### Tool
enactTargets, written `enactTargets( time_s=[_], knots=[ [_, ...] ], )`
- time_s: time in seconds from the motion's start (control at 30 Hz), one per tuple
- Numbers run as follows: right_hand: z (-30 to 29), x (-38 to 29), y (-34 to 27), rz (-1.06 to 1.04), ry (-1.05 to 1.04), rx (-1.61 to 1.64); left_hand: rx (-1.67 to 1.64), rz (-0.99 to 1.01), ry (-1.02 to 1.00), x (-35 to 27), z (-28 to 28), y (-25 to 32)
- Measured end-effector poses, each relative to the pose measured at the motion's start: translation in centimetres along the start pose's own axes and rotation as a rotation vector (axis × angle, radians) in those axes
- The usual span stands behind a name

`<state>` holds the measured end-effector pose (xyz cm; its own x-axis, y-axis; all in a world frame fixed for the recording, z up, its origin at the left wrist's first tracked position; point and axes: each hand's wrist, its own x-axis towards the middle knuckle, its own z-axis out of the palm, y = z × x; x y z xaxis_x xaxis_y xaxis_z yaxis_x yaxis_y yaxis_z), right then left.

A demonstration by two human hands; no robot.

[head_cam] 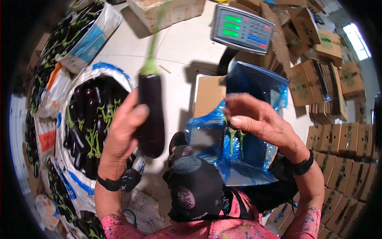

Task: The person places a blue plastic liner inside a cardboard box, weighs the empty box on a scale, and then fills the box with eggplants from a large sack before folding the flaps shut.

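My left hand (126, 125) grips a dark purple eggplant (151, 116) by its body, its long green stem pointing up in the view. Right beside it, to the left, a round white woven sack (67, 140) is filled with eggplants (91, 104). Over a box lined with blue plastic film (253, 80), my right hand (256, 119) is held with curved fingers and thumb apart, and no object shows in it. Green eggplant stems (232, 140) show in the lined box below that hand. The palm side of the right hand is partly hidden.
A digital scale display (243, 28) stands beyond the box, above a cardboard-covered platform (209, 92). More sacks of eggplants (86, 44) line the left side. Stacked cardboard cartons (338, 140) fill the right side. A large carton (173, 13) sits at the top.
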<state>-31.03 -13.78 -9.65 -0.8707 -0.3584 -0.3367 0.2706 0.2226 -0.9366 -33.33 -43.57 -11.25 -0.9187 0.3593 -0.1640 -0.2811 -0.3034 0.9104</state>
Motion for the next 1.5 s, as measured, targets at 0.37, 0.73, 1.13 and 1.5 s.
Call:
enactTargets(
  time_s=[0.37, 0.73, 1.13, 1.5],
  knots=[
    [-3.1, -4.7, 0.4, 0.181, 0.145, -0.018, 0.672, -0.004, -0.371, 4.6, 5.8, -1.4],
    [-3.5, 0.7, 20.8, 0.501, 0.223, -0.367, 0.379, -0.316, 0.589, -3.7, -20.6, -11.5],
    [-3.0, 1.4, 22.7, 0.388, 0.121, -0.807, 1.189, -0.423, 0.707, -3.2, -20.8, -22.9],
    [-2.6, 1.8, 23.2, 0.448, 0.055, -0.962, 1.161, -0.5, 0.51, -2.5, -21.2, -22.4]
  ],
)
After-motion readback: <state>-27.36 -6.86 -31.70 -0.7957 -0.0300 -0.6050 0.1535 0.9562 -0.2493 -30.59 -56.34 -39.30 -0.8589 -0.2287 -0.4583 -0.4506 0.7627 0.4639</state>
